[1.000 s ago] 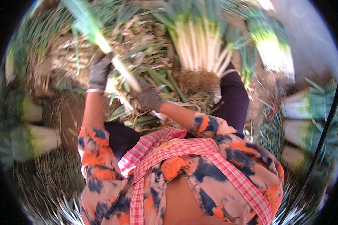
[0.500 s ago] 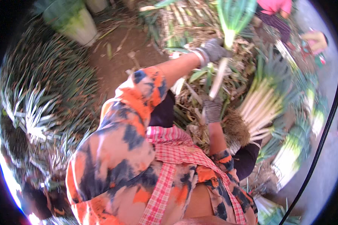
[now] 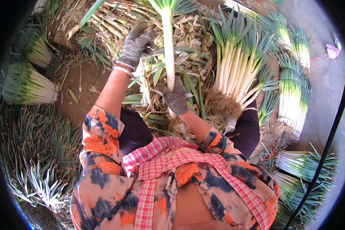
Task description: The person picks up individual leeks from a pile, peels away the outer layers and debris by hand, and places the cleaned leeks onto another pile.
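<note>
A single leek [image 3: 168, 50] stands nearly upright in front of me, its white shank bare and its green top reaching past the upper edge of the view. My right hand [image 3: 176, 98], in a grey knit glove, is closed around its lower end, near the roots. To the left of the shank, my left hand [image 3: 137, 45] is gloved too, with fingers apart and nothing in them. It hovers by the heap of stripped leaves [image 3: 193, 57]. Right of the heap lies a loose pile of leeks [image 3: 235, 65], roots toward me.
Untrimmed leeks [image 3: 103, 19] lie beyond my left hand. Tied bundles [image 3: 30, 86] stand at the far left, above a broad mass of green tops [image 3: 38, 142]. More bundles [image 3: 293, 96] line the right side, by a black cable [image 3: 326, 145] and the grey floor [image 3: 314, 27].
My left hand has let go of the leek's upper part and moved left of it. The leek is more upright, still in my right hand. The whole view has shifted.
</note>
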`<state>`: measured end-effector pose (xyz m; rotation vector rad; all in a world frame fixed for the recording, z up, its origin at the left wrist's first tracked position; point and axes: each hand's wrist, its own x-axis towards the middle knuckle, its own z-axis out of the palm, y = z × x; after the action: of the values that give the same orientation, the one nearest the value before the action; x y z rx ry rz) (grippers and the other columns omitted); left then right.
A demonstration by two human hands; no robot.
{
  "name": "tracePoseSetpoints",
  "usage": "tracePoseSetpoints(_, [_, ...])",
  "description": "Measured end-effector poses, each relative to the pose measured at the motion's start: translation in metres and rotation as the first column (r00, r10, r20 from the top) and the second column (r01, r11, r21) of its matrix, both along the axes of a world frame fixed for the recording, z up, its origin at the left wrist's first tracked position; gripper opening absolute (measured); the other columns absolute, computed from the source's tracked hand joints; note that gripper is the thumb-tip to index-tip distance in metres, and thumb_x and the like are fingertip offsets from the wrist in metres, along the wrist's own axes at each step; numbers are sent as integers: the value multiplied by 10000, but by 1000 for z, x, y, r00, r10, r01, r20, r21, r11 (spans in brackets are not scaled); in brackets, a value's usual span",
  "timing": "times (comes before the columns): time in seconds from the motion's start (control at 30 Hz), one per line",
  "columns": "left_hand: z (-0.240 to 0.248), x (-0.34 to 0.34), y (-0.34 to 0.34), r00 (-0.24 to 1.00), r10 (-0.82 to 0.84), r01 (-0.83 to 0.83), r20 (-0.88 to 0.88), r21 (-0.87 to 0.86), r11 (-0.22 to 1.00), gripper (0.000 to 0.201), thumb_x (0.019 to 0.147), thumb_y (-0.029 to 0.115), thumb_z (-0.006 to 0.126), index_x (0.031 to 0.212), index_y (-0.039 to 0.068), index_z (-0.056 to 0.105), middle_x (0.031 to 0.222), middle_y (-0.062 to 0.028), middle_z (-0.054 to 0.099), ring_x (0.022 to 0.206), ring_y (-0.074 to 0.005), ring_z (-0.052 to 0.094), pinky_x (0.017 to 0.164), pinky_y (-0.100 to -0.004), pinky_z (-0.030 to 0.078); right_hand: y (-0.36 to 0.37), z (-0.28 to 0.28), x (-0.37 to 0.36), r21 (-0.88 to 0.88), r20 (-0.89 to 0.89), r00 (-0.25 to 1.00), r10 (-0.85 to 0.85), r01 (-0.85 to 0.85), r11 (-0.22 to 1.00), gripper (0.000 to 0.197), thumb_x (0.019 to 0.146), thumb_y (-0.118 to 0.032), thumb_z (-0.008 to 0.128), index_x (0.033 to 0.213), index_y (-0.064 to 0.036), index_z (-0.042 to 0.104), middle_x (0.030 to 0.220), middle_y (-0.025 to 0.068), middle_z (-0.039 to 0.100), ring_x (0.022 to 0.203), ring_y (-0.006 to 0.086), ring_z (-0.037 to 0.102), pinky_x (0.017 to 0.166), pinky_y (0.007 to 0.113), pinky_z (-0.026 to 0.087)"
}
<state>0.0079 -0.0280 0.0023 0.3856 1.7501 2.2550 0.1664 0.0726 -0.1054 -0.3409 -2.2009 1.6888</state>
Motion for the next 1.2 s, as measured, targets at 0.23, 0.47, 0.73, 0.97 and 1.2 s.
tracePoseSetpoints(0.23, [-4, -18, -27, 992, 97, -84, 81, -153, 985, 353, 843, 159, 569, 1140, -9, 479, 900, -95, 620, 597, -93, 547, 469, -211, 474, 74, 74, -100, -148, 84, 996, -11, 24, 989, 387, 811, -343, 600, 1000, -39, 453, 757, 106, 561, 671, 193, 568, 542, 321, 478])
tracePoseSetpoints(0.47, [-3, -20, -28, 976, 219, -212, 5, -234, 949, 336, 814, 121, 601, 1108, -8, 502, 824, -64, 593, 572, -99, 541, 457, -211, 459, 140, 21, -203, 689, 61, 995, -85, 20, 725, 266, 827, -297, 520, 852, -42, 593, 905, 179, 595, 772, 327, 587, 725, 410, 468])
tracePoseSetpoints(0.73, [-1, -15, -40, 958, 277, -284, -69, -120, 951, 294, 810, 108, 613, 1075, 18, 525, 787, -18, 581, 548, -58, 490, 465, -195, 409, 56, -127, -311, 231, 293, 944, 154, -226, 946, 195, 799, -170, 507, 869, -54, 648, 982, 170, 613, 865, 298, 598, 740, 392, 470])
tracePoseSetpoints(0.97, [0, -1, -35, 950, 275, -302, -150, -201, 932, 285, 844, 68, 562, 1111, -4, 489, 789, -18, 555, 572, -52, 472, 484, -196, 392, -9, -135, -377, 608, 752, 641, 156, -765, 213, 431, 782, -176, 558, 1200, -82, 515, 1184, 95, 559, 1038, 243, 570, 814, 380, 479])
tracePoseSetpoints(1.2, [-3, -7, -27, 978, 177, -197, -110, -217, 956, 297, 840, 63, 572, 1120, 6, 492, 824, -24, 560, 624, -49, 483, 523, -182, 405, 77, -127, -328, -122, 445, 839, 314, -291, 949, 507, 749, -81, 610, 1233, -102, 462, 1181, 111, 539, 1047, 231, 536, 894, 319, 437])
